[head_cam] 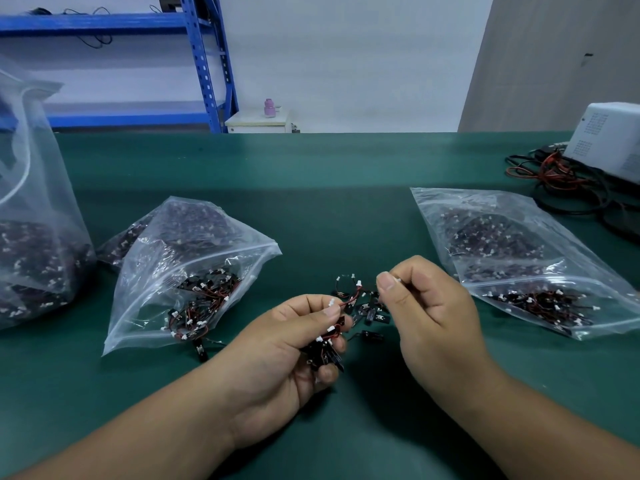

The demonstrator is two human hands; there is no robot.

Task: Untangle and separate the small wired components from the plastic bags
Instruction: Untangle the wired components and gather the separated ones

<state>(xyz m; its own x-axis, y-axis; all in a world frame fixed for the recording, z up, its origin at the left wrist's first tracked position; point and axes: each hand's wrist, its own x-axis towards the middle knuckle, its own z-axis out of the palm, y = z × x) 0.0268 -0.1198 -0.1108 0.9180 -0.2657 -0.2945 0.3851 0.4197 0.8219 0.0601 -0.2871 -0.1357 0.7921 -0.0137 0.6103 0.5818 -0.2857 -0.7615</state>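
Pinching a white connector [397,280] in your right hand [429,306] while your left hand [287,355] clutches the tangled wired components [323,351] over the mat [346,202], you hold them apart, probably to free one lead.

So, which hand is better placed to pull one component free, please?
Probably the right hand: it pinches one white connector, while the left hand grips the bundle.

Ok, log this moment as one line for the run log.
left hand: grips wired component bunch | right hand: pinches white connector | stage: bunch not yet separated
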